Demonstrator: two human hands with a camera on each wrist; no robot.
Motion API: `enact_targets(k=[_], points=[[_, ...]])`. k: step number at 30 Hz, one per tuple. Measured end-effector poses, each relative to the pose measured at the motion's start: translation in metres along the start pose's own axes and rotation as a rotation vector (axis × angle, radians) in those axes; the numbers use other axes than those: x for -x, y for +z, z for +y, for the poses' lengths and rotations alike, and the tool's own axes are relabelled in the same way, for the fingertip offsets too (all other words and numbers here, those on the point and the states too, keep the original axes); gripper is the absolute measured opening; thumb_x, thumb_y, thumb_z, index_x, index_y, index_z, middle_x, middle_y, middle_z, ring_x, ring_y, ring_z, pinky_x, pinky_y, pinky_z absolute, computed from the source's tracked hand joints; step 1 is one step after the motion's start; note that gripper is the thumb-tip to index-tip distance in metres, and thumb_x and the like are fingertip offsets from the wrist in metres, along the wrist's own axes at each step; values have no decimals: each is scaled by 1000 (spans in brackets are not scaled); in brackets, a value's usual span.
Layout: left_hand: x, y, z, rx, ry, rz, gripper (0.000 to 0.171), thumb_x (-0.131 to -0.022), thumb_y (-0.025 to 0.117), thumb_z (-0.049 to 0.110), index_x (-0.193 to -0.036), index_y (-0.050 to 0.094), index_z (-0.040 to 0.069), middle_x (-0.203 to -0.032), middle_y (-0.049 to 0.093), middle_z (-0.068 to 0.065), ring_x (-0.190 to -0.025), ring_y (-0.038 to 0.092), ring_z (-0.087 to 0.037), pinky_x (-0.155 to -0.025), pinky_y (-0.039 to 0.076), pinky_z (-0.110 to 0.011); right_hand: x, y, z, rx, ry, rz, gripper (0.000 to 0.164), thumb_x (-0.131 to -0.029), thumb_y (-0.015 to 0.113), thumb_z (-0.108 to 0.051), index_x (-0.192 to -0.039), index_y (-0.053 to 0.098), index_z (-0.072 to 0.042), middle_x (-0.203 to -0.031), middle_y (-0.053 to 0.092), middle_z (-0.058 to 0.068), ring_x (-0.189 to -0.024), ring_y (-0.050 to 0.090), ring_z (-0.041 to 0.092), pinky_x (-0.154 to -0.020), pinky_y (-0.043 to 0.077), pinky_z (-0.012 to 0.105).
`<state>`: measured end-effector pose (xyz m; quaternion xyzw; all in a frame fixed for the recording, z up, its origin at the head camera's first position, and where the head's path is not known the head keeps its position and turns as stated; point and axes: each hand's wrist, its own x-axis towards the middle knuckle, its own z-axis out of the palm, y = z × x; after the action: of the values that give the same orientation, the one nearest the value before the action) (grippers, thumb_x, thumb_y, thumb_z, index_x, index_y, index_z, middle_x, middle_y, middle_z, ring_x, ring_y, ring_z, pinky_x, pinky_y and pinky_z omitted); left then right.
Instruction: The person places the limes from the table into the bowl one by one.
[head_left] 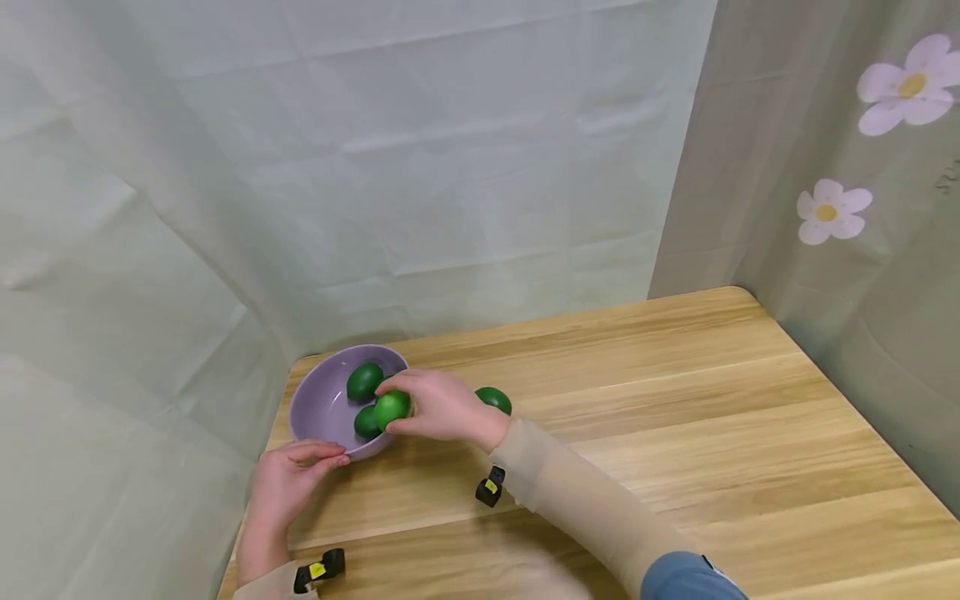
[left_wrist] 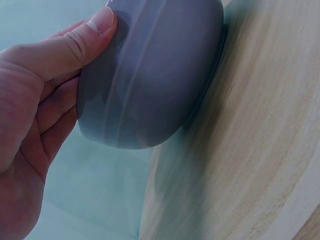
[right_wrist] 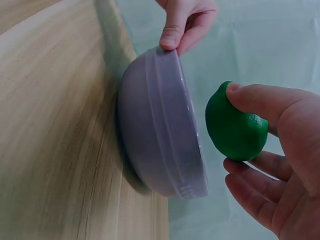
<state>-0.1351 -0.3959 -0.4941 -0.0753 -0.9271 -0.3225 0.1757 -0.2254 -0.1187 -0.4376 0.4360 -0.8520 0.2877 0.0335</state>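
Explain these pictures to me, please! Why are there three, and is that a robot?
There's no robot here, just a person's two bare hands. The wide picture comes from a camera worn on the person's head, looking forward and down. The other two come from cameras worn on the wrists, one on each, so the table looks tipped sideways in them.

On the wooden table sits a purple bowl. The left hand pinches its rim. The right hand holds a green lime above the bowl's edge. Two more limes lie inside the bowl: a farther lime and a nearer lime, partly covered by the held one. A fourth lime lies on the table, partly hidden behind the right arm.
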Motion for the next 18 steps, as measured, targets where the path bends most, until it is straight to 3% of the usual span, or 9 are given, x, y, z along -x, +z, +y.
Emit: enact_targets(k=[18], points=[[3,0,0,13,5,8,15,-73,90,19,-78,80,30,-84,73,16,-82,67,1,-77,44,-7,-50,29,-17,148,45,-138,55,-88,74,-48,-137,57,-31,-132,58,-10,-109,55,2,-84,46,16]])
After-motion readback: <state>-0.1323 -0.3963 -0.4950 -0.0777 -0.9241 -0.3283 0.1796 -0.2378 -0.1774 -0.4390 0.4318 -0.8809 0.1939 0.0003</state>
